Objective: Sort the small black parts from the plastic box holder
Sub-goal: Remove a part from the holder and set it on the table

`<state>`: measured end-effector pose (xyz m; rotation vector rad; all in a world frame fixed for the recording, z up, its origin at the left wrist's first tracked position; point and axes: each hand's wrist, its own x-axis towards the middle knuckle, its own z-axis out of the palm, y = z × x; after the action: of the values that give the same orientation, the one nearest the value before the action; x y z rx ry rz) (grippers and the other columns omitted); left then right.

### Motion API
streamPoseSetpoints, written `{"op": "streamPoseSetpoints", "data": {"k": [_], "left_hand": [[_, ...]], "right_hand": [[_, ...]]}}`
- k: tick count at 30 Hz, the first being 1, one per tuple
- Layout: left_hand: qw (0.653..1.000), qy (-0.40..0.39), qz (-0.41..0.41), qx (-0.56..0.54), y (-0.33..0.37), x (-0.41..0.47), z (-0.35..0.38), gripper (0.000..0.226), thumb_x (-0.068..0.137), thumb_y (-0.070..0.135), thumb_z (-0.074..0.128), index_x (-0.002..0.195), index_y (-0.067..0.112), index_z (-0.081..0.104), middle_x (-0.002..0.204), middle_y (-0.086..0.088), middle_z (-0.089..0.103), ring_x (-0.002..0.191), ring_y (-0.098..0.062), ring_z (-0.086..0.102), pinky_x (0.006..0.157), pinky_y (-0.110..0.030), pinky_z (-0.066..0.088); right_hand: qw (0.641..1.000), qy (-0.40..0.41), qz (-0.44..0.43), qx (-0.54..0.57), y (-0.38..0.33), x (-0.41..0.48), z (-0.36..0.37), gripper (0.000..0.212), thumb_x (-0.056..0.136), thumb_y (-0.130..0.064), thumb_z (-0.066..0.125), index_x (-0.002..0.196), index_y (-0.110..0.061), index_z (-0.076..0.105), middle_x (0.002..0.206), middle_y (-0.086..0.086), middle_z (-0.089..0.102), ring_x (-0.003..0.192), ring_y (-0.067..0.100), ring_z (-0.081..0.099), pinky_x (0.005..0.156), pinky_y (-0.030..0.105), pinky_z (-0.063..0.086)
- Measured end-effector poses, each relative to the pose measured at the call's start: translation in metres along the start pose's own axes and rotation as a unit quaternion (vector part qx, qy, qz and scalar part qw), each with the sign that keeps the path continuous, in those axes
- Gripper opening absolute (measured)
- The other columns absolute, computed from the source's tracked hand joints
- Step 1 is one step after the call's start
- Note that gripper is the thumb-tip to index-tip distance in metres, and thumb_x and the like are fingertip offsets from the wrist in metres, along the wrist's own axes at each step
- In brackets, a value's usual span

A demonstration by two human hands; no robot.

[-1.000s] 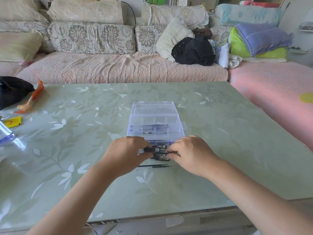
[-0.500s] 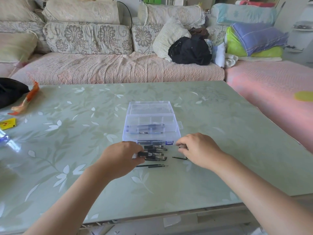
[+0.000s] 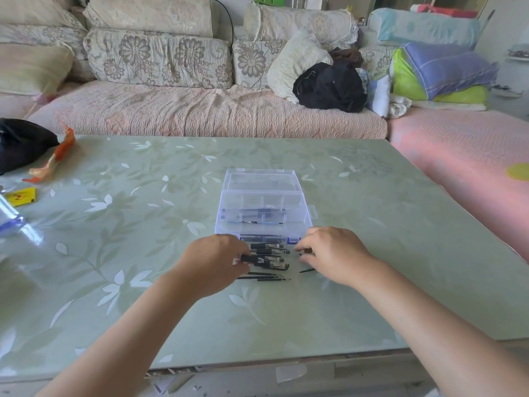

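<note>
Pinching black parts [image 3: 270, 259] beside plastic box [image 3: 263, 196]

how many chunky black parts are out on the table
4 black parts in a column before the plastic box: two by its front wall, two nearer, one pinched by the left hand. Hands may hide more.

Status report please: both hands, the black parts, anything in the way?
Left hand pinches a black part beside the plastic box. Right hand curled, grasp unclear. Thin black rods loose on the table; nothing blocking.
</note>
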<state>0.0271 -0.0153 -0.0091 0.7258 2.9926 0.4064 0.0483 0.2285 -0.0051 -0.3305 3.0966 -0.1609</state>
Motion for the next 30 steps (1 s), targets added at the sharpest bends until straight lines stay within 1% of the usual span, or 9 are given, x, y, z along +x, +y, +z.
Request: {"op": "streamPoseSetpoints", "data": {"k": [3, 5, 6, 8, 12, 16, 20, 26, 30], "left_hand": [[1.0, 0.009, -0.011, -0.023, -0.004, 0.0, -0.007, 0.013, 0.089, 0.04, 0.058, 0.095, 0.033, 0.067, 0.093, 0.014, 0.065, 0.087, -0.013, 0.058, 0.067, -0.026, 0.044], [0.999, 0.013, -0.019, -0.041, -0.008, 0.0, -0.011, 0.01, 0.088, 0.042, 0.059, 0.084, 0.034, 0.062, 0.084, 0.013, 0.064, 0.079, -0.013, 0.056, 0.066, -0.026, 0.045], [0.999, 0.014, -0.023, -0.046, -0.009, -0.001, -0.012, 0.011, 0.088, 0.043, 0.059, 0.084, 0.034, 0.062, 0.082, 0.013, 0.063, 0.078, -0.013, 0.054, 0.066, -0.026, 0.045], [0.998, 0.017, -0.028, -0.054, -0.012, -0.001, -0.015, 0.015, 0.089, 0.046, 0.058, 0.09, 0.032, 0.065, 0.083, 0.011, 0.063, 0.078, -0.014, 0.055, 0.066, -0.026, 0.045], [0.997, 0.032, -0.032, -0.055, -0.017, 0.001, -0.022, 0.02, 0.091, 0.047, 0.056, 0.099, 0.033, 0.068, 0.085, 0.012, 0.063, 0.078, -0.015, 0.056, 0.065, -0.026, 0.046], [0.997, 0.043, -0.037, -0.053, -0.024, -0.002, -0.026, 0.019, 0.091, 0.047, 0.055, 0.096, 0.033, 0.067, 0.081, 0.011, 0.06, 0.076, -0.016, 0.054, 0.06, -0.024, 0.041], [0.995, 0.047, -0.055, -0.063, -0.037, -0.006, -0.03, 0.015, 0.09, 0.045, 0.056, 0.092, 0.035, 0.066, 0.077, 0.013, 0.058, 0.077, -0.016, 0.056, 0.056, -0.023, 0.039], [0.996, 0.02, -0.056, -0.067, -0.052, -0.012, -0.034, 0.013, 0.09, 0.044, 0.057, 0.09, 0.035, 0.066, 0.082, 0.012, 0.058, 0.078, -0.014, 0.054, 0.056, -0.024, 0.037], [0.996, 0.009, -0.05, -0.069, -0.053, -0.016, -0.035, 0.015, 0.091, 0.042, 0.055, 0.093, 0.033, 0.066, 0.083, 0.012, 0.057, 0.078, -0.014, 0.051, 0.056, -0.022, 0.035]], "right_hand": [[1.0, 0.0, 0.004, 0.006, -0.001, 0.0, -0.008, 0.026, 0.095, -0.036, 0.052, 0.118, -0.038, 0.065, 0.117, -0.016, 0.062, 0.109, 0.012, 0.056, 0.081, 0.027, 0.04], [1.0, 0.012, 0.012, 0.018, -0.005, -0.001, -0.016, 0.023, 0.094, -0.038, 0.053, 0.112, -0.039, 0.067, 0.109, -0.017, 0.064, 0.103, 0.011, 0.057, 0.079, 0.027, 0.043], [0.999, 0.022, 0.017, 0.025, -0.008, 0.0, -0.02, 0.022, 0.094, -0.039, 0.052, 0.11, -0.04, 0.067, 0.106, -0.017, 0.064, 0.099, 0.011, 0.058, 0.078, 0.028, 0.045], [0.998, 0.039, 0.028, 0.036, -0.013, 0.005, -0.027, 0.022, 0.094, -0.037, 0.051, 0.109, -0.039, 0.067, 0.105, -0.018, 0.064, 0.098, 0.011, 0.058, 0.079, 0.029, 0.046], [0.997, 0.052, 0.031, 0.037, -0.023, 0.032, -0.033, 0.024, 0.096, -0.032, 0.051, 0.113, -0.038, 0.066, 0.11, -0.019, 0.064, 0.105, 0.011, 0.057, 0.083, 0.029, 0.046], [0.999, 0.02, 0.028, 0.027, -0.034, 0.063, -0.033, 0.021, 0.093, -0.032, 0.058, 0.11, -0.037, 0.069, 0.111, -0.018, 0.067, 0.106, 0.009, 0.057, 0.082, 0.027, 0.045], [0.999, -0.029, 0.018, 0.013, -0.049, 0.083, -0.031, 0.016, 0.085, -0.035, 0.068, 0.1, -0.037, 0.072, 0.098, -0.02, 0.069, 0.095, 0.005, 0.059, 0.072, 0.024, 0.04], [0.995, -0.091, 0.027, -0.028, -0.058, 0.099, -0.031, 0.011, 0.075, -0.035, 0.075, 0.086, -0.035, 0.074, 0.085, -0.025, 0.069, 0.087, 0.002, 0.063, 0.075, 0.027, 0.053], [0.993, -0.097, 0.031, -0.063, -0.061, 0.105, -0.027, 0.01, 0.071, -0.031, 0.075, 0.08, -0.035, 0.074, 0.08, -0.023, 0.07, 0.084, 0.005, 0.062, 0.069, 0.025, 0.052]]}}
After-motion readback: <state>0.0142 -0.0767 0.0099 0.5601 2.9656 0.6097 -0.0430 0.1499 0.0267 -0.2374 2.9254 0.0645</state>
